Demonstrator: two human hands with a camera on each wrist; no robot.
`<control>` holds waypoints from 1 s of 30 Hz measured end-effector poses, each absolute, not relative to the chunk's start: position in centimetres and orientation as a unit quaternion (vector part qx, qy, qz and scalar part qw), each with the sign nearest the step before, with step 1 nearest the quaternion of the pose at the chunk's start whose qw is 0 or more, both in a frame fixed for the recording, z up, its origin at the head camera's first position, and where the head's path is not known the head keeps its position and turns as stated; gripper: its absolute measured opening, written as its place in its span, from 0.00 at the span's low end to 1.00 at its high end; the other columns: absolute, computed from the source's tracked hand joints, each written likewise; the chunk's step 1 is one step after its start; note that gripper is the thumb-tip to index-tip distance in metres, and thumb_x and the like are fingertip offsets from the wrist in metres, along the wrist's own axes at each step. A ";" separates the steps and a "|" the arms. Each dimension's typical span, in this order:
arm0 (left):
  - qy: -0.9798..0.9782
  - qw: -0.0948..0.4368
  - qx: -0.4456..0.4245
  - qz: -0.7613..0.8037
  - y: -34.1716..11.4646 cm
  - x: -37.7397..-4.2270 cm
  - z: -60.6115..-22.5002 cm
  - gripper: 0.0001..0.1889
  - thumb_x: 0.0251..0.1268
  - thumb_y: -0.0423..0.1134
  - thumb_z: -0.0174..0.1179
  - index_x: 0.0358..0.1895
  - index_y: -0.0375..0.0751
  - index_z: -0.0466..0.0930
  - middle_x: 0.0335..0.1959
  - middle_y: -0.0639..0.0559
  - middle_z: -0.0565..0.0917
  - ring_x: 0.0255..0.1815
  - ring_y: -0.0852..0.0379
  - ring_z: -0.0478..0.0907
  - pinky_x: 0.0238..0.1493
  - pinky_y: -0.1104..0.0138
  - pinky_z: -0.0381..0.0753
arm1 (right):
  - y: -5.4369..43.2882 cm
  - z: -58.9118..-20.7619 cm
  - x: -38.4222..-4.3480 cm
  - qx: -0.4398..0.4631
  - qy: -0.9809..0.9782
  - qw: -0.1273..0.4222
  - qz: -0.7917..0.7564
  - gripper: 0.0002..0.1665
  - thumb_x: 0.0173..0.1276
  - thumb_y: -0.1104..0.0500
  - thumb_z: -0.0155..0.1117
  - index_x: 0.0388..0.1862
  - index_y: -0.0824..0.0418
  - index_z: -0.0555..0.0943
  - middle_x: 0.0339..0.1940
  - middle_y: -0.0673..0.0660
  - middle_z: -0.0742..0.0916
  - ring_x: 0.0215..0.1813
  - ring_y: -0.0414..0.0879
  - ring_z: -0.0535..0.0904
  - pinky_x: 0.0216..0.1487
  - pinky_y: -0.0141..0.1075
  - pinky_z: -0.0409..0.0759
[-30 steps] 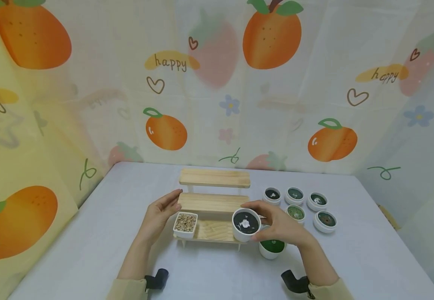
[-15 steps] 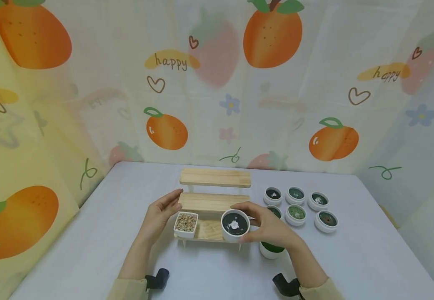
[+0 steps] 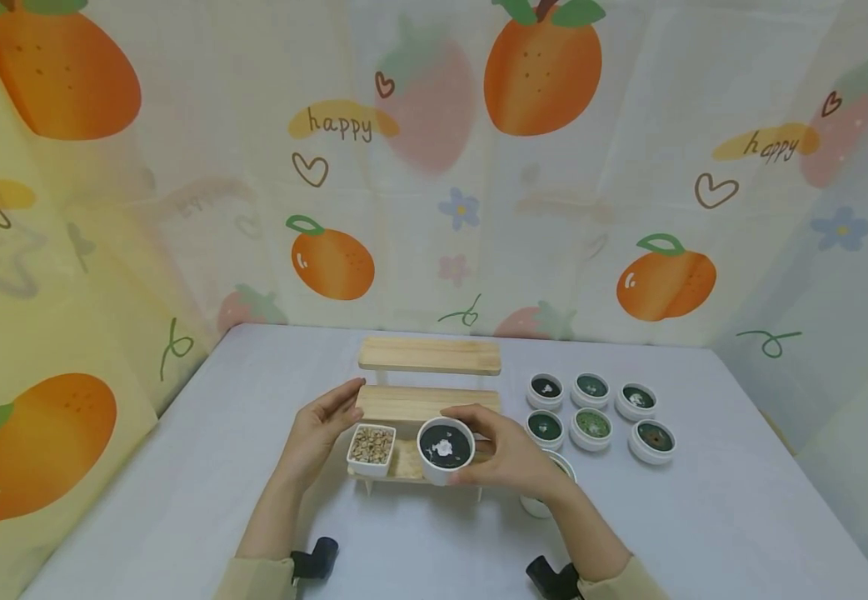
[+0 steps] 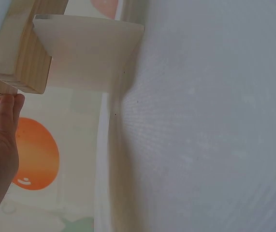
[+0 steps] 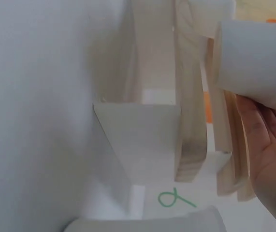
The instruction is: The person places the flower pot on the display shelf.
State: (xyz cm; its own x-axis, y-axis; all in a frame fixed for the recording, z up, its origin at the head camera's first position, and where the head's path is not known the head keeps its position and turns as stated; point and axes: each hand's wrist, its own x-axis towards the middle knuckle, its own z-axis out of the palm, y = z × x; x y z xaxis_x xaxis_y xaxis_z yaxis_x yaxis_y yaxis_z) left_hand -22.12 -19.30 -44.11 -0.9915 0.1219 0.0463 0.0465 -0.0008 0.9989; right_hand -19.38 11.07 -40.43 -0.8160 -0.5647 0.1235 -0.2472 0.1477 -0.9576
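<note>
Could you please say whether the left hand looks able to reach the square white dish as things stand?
Probably yes: the left hand touches the middle shelf, close to the square white dish, with nothing visible between them; the right hand holds a round cup on the dish's other side.

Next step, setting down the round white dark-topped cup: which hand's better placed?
Right, probably: the right hand grips that cup above the lowest pale wooden shelf; the left hand touches the middle wooden shelf.

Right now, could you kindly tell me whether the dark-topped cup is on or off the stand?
Off: in the right wrist view, a gap shows between the cup and the lowest board.
</note>
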 end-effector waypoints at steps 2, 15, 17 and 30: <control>0.707 0.027 0.060 0.704 -19.3 -22.1 -44.2 0.32 0.69 0.38 0.61 0.73 0.35 0.63 0.75 0.40 0.66 0.61 0.78 0.73 0.62 0.83 0.75 | 10.7 -40.5 -19.3 -0.272 0.742 0.128 -0.599 0.46 0.50 0.64 0.80 0.68 0.60 0.71 0.64 0.62 0.80 0.65 0.55 0.78 0.61 0.27 0.81; 0.716 0.027 0.057 0.696 -19.2 -22.1 -44.3 0.32 0.68 0.39 0.62 0.73 0.37 0.63 0.75 0.43 0.66 0.68 0.70 0.70 0.63 0.83 0.74 | 9.5 -41.0 -18.9 -0.225 0.767 0.123 -0.587 0.48 0.47 0.58 0.83 0.68 0.51 0.72 0.64 0.55 0.81 0.61 0.51 0.82 0.58 0.27 0.83; 0.717 0.026 0.056 0.694 -19.2 -22.1 -44.3 0.32 0.68 0.40 0.62 0.73 0.38 0.63 0.75 0.43 0.67 0.71 0.65 0.69 0.63 0.83 0.74 | 9.4 -41.2 -18.9 -0.233 0.772 0.111 -0.581 0.47 0.48 0.57 0.83 0.68 0.53 0.72 0.63 0.56 0.82 0.61 0.52 0.82 0.58 0.27 0.83; 0.714 0.023 0.057 0.698 -19.2 -22.0 -44.4 0.32 0.69 0.39 0.61 0.73 0.37 0.63 0.75 0.43 0.66 0.67 0.71 0.71 0.63 0.83 0.74 | 8.8 -41.7 -18.6 -0.247 0.805 0.043 -0.537 0.48 0.45 0.56 0.84 0.68 0.55 0.73 0.61 0.55 0.83 0.63 0.50 0.80 0.65 0.30 0.80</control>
State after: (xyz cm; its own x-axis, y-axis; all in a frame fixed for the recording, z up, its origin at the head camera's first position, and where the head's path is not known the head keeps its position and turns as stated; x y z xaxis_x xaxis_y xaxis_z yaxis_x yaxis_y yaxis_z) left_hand -22.01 -19.21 -44.41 -0.9924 0.1133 0.0472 0.0497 0.0199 0.9986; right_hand -18.65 8.77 -41.69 -0.8744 -0.4441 0.1956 -0.3511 0.3006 -0.8868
